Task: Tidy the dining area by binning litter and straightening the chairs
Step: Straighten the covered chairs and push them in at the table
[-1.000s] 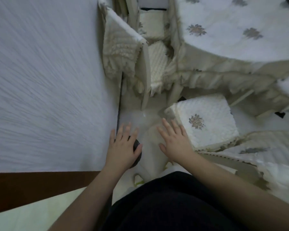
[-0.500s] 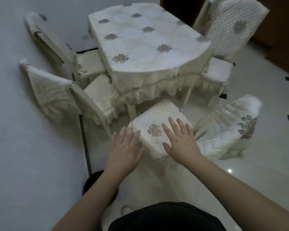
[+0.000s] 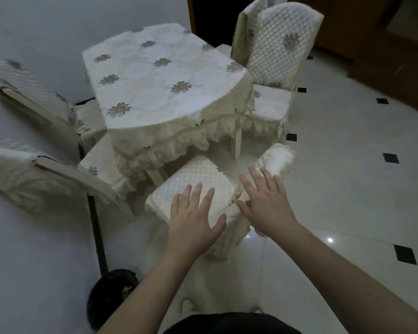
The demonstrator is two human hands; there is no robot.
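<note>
so far the worktop (image 3: 155, 75), under its flowered cloth, looks bare of litter on every part in view, and no loose scrap shows on the floor (image 3: 348, 177) around it. a dark round thing (image 3: 111, 295) by the wall at the near left may be a bin, though i cannot be sure. the chairs are what seems left. the near chair (image 3: 198, 186) stands pulled out from the worktop's near edge and skewed, its padded back (image 3: 278, 157) leaning away to the right. two chairs at the left edge (image 3: 99, 169) (image 3: 82, 116) have their seats tucked under the cloth frill but sit at differing angles. the chair at the right edge (image 3: 282, 44) looks closest to straight, and another back (image 3: 244, 22) shows just behind it.

both hands are spread wide and hold nothing: the left hand (image 3: 193, 220) hovers over the near chair's seat, the right hand (image 3: 266, 203) over the join of seat and back. i judge the straightening of this chair is only about to begin.

no brand, label or writing can be read anywhere.
</note>
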